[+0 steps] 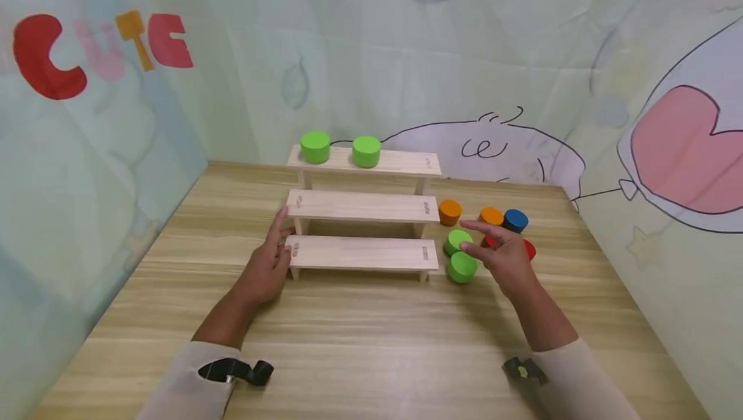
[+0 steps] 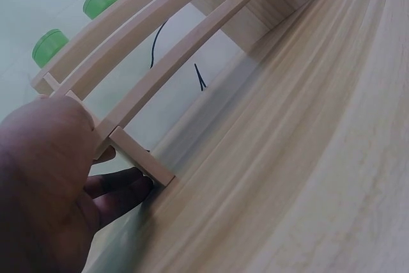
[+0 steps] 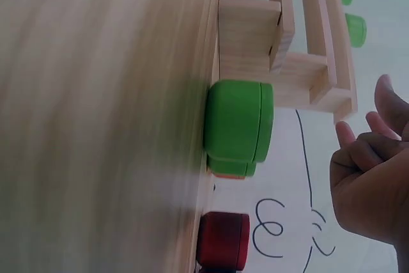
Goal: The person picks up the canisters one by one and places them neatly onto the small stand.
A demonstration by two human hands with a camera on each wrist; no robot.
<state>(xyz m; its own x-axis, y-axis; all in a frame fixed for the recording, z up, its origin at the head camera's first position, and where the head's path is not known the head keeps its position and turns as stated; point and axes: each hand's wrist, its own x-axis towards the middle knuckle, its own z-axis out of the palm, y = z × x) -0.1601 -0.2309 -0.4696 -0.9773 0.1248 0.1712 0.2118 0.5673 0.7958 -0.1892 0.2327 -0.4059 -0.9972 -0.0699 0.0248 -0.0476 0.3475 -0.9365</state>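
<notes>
L hand [image 1: 264,275], fingers parted, rests against L end of 3-tier wooden rack [image 1: 360,206]; R hand [image 1: 507,264], thumb & index apart, hovers nr green cylinders [image 1: 462,268] R of it. Prob. mid-stocking; next move needs a pinch.

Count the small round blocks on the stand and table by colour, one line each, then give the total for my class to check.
Green blocks: 4
Orange blocks: 2
Red blocks: 2
Blue block: 1
Total: 9
</notes>
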